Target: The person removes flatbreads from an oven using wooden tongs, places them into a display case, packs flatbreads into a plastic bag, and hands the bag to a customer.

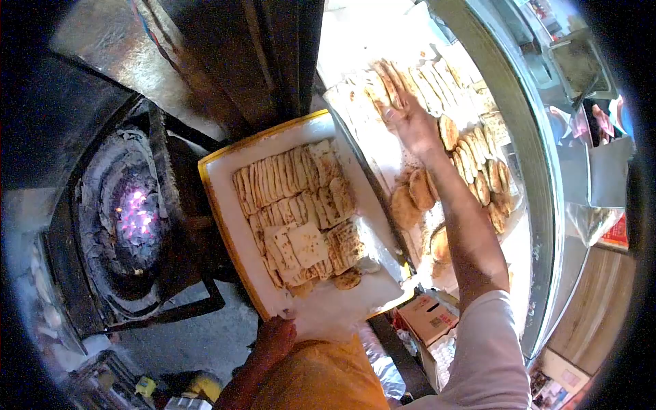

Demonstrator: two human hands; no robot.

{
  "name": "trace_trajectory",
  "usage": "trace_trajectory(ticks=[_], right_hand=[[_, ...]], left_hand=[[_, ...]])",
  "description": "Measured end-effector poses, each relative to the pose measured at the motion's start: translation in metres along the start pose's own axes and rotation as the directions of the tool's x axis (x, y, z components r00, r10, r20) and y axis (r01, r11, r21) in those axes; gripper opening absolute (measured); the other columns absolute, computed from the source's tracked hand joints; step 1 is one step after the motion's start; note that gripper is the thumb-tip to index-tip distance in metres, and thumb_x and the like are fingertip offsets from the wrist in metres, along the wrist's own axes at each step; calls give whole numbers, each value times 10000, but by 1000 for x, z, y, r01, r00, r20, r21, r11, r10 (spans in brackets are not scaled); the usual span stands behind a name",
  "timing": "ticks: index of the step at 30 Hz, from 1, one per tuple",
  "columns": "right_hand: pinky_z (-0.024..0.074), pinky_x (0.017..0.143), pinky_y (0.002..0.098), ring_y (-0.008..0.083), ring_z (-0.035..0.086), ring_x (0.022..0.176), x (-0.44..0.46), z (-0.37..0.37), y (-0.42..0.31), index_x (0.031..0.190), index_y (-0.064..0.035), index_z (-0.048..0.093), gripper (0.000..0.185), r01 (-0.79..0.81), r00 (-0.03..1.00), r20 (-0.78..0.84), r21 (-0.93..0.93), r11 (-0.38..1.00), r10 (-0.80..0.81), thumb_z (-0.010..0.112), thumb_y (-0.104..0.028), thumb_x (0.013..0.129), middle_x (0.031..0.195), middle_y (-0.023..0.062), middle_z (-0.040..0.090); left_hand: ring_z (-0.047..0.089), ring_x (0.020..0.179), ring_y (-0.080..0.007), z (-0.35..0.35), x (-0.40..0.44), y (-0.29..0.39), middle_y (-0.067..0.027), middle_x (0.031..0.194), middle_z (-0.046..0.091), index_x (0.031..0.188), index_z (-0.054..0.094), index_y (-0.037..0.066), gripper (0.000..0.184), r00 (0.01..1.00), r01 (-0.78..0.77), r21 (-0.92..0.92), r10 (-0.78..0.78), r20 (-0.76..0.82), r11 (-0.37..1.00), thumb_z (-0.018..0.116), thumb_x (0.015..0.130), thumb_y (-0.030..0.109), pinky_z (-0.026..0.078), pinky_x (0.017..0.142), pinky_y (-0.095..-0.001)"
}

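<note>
My right hand (413, 126) reaches into the bright display case at the upper right, its fingers on flatbreads (389, 82) standing in a row. Round breads (415, 191) lie in the case below my wrist. Near my body, my left hand (277, 335) is at the lower edge of a white tray with a yellow rim (236, 263); its fingers are dark and hard to make out. Rows of folded flatbreads (287, 178) fill the middle of the tray, with flat square pieces (307, 246) on top.
An oven with glowing coals (137, 219) is at the left, with a dark metal frame beside it. The curved edge of the display case (540, 205) runs down the right. A cardboard box (427, 318) sits below the case, near my right arm.
</note>
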State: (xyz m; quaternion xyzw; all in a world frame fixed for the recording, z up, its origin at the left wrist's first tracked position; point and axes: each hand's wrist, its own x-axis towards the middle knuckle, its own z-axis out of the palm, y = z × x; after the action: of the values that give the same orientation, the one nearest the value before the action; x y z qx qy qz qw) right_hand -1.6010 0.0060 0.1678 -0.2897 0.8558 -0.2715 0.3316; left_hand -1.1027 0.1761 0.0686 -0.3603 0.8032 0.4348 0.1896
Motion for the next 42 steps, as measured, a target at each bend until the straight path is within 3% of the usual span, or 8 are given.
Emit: trace_trajectory(ticks=[1,13,16,22,25,30,36,42], right_hand=[[402,1125,449,339,552,1272,32,6,36,1537,-73,294,826,136,950,-216,-365,921,-226,564,-583,945,1369,249,552],[507,942,359,213,672,1055,63,-14,48,1440,-25,473,723,30,999,-8,-258,966,-34,616,-525,938,1055,158,725],[518,887,343,211,679,996,110,-17,99,1338,4,576,584,365,920,24,-420,831,-392,634,-431,953,1044,147,723],[521,861,342,217,686,945,94,-26,76,1246,-16,652,404,181,982,79,-120,976,-173,617,-311,974,1059,151,710],[522,848,342,218,686,920,123,-14,117,1234,-30,661,390,428,883,-12,-390,815,-469,631,-309,963,1036,139,713],[521,869,393,241,674,942,50,-19,7,1151,-75,692,507,61,997,76,-447,893,-30,554,-527,966,1027,142,705],[477,964,447,338,644,1060,52,5,-6,1195,42,611,888,-21,997,-77,-465,885,-17,421,-774,899,1096,224,672],[381,1117,451,387,457,1355,87,11,4,1501,80,276,1021,-5,996,-83,-357,934,-26,552,-678,875,1466,313,423]], left_hand=[[625,772,-411,-3,0,2,-234,801,637,1192,617,23,331,1000,10,0,-10,3,1000,580,902,177,512,696,-537],[636,843,-424,-2,12,3,-236,860,648,1198,600,20,339,993,-56,-65,49,-105,996,579,897,175,523,748,-543],[635,863,-433,-11,21,11,-238,895,648,1231,574,34,360,999,33,-68,-30,34,997,574,898,169,523,771,-550],[629,963,-426,-7,21,15,-241,1050,653,1229,582,35,339,989,96,-128,-80,124,987,558,913,155,523,853,-525],[625,1013,-417,-10,20,17,-233,1119,648,1210,598,28,316,999,41,-167,-36,35,985,551,926,157,518,896,-508],[618,1039,-408,-9,33,14,-229,1152,639,1179,618,16,295,992,84,-154,-68,104,984,544,949,184,511,903,-494],[612,1020,-415,-37,83,22,-245,1075,636,1105,636,-7,287,925,131,10,-126,358,991,534,979,229,493,898,-477],[616,994,-413,-96,178,74,-261,1030,635,1138,555,-34,302,937,-274,-429,138,-321,861,538,974,220,489,891,-454]])
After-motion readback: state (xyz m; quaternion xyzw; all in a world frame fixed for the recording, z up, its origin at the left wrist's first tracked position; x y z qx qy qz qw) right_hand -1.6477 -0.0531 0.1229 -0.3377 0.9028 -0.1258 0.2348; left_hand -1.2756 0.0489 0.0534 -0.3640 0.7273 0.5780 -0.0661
